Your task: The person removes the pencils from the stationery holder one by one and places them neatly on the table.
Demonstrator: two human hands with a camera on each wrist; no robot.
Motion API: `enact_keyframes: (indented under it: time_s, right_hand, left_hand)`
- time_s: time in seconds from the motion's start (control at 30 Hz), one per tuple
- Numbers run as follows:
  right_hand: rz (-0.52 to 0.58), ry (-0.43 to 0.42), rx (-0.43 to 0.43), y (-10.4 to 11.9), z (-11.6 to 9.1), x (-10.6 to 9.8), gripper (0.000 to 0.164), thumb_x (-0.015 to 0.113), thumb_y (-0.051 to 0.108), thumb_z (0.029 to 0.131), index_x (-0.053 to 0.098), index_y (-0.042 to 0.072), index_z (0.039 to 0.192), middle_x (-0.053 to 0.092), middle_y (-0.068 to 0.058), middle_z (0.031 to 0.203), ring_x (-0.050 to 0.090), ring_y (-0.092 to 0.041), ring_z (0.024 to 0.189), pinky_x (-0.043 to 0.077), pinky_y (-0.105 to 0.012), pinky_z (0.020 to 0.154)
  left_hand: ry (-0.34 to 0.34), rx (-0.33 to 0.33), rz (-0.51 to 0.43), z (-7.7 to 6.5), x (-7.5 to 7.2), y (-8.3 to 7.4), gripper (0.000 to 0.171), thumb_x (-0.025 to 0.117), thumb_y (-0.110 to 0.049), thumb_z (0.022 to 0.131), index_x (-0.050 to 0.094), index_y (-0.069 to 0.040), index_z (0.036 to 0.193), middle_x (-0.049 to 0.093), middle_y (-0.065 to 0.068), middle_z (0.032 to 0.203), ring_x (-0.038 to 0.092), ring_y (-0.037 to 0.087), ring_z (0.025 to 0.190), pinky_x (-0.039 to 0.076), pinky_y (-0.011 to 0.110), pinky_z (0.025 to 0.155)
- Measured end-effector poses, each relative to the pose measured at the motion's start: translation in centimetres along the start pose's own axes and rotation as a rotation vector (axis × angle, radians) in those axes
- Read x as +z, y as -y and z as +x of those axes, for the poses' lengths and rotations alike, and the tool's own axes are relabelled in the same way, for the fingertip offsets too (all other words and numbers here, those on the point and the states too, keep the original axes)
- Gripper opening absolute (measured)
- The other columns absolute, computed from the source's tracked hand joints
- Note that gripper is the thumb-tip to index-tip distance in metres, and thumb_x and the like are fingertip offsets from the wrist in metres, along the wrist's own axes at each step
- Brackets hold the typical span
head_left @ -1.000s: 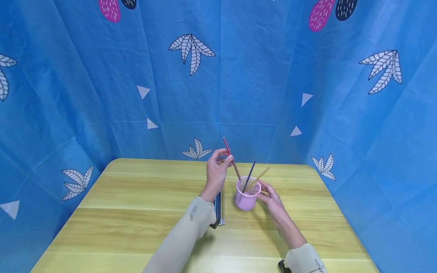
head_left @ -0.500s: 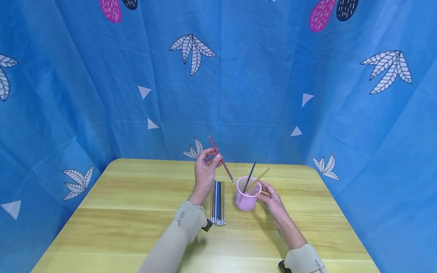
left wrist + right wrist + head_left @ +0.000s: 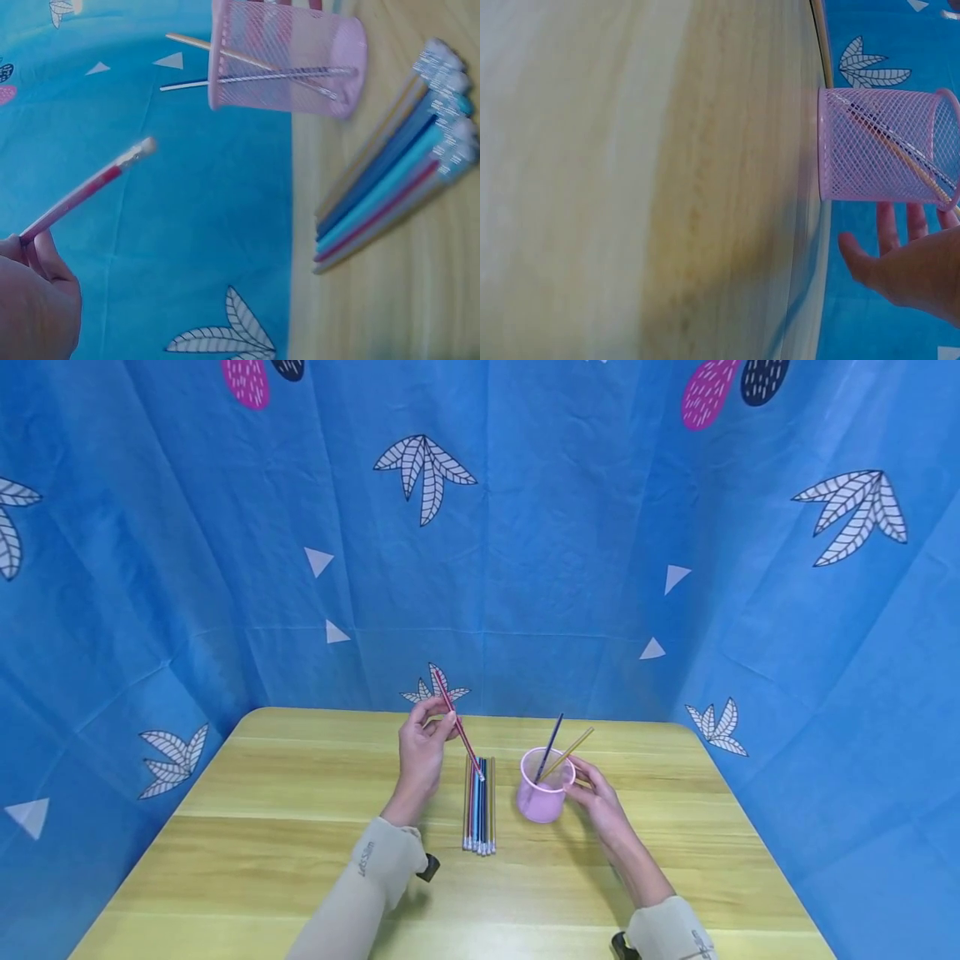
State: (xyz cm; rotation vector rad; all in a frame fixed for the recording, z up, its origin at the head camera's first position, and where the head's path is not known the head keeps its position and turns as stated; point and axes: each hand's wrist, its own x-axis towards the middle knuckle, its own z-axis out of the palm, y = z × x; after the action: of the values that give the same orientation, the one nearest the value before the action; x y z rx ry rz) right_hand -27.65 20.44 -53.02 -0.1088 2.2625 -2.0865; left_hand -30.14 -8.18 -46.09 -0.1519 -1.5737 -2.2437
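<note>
My left hand [image 3: 422,752] pinches a red pencil [image 3: 459,724], held tilted with its eraser end down over a row of pencils [image 3: 478,810]. In the left wrist view this white eraser [image 3: 148,145] shows plainly, apart from the row. Those pencils lie side by side on the table, silver-capped eraser ends towards me. My right hand [image 3: 598,802] holds the right side of a pink mesh pen holder [image 3: 538,804], fingers and thumb at its rim. A dark blue pencil [image 3: 550,746] and a yellow pencil [image 3: 567,752] lean inside it.
The wooden table [image 3: 315,860] reaches back to a blue patterned curtain [image 3: 480,568], which also hangs at both sides. The pen holder stands just right of the pencil row. Black straps show at both sleeve cuffs.
My left hand has moved left with the red pencil, away from over the pen holder to above the pencil row, uncovering that row. My right hand and the pen holder have stayed put.
</note>
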Motion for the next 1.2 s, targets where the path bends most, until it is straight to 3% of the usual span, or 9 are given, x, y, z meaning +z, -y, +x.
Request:
enact_keyframes:
  time_s: [0.2,0.4,0.63,0.83,1.2]
  right_hand:
    - [-0.004,0.004,0.004,0.1,0.1,0.1,0.058,0.055,0.008,0.103,0.037,0.007,0.158,0.042,-0.022,0.156,0.04,-0.035,0.144,0.032,-0.051,0.125]
    - [-0.011,-0.002,0.013,0.1,0.1,0.1,0.058,0.055,0.008,0.103,0.037,0.007,0.158,0.043,-0.021,0.155,0.042,-0.034,0.143,0.039,-0.037,0.119]
    - [0.037,0.015,0.016,0.1,-0.1,0.1,0.057,0.055,0.011,0.104,0.036,0.007,0.158,0.039,-0.021,0.157,0.038,-0.034,0.145,0.028,-0.051,0.127]
    - [0.04,0.019,0.017,0.2,-0.2,0.0,0.057,0.055,0.013,0.105,0.036,0.008,0.159,0.039,-0.021,0.158,0.037,-0.033,0.146,0.026,-0.052,0.127]
    - [0.032,0.01,0.021,0.2,-0.2,0.1,0.057,0.055,0.012,0.104,0.037,0.009,0.158,0.041,-0.02,0.157,0.039,-0.035,0.145,0.027,-0.053,0.127]
  left_hand:
    - [-0.003,-0.083,0.055,-0.8,-1.4,0.7,0.029,0.065,0.006,0.096,0.062,0.005,0.125,0.063,0.003,0.104,0.064,0.012,0.081,0.062,0.02,0.076]
    - [0.015,-0.114,0.064,-0.9,-2.3,1.2,0.031,0.064,0.007,0.096,0.06,0.007,0.127,0.063,0.004,0.105,0.065,0.011,0.082,0.062,0.02,0.077]
    - [0.016,-0.142,0.093,-1.0,-3.0,1.6,0.029,0.066,0.004,0.096,0.062,0.005,0.125,0.063,0.005,0.105,0.066,0.013,0.084,0.063,0.022,0.079]
    - [0.014,-0.174,0.137,-1.0,-3.6,2.2,0.028,0.065,0.004,0.096,0.065,-0.001,0.124,0.062,0.009,0.109,0.067,0.017,0.087,0.063,0.023,0.079]
    - [0.025,-0.254,0.206,-1.0,-4.5,3.5,0.032,0.065,0.003,0.097,0.063,0.002,0.129,0.064,0.012,0.114,0.065,0.014,0.086,0.062,0.022,0.079]
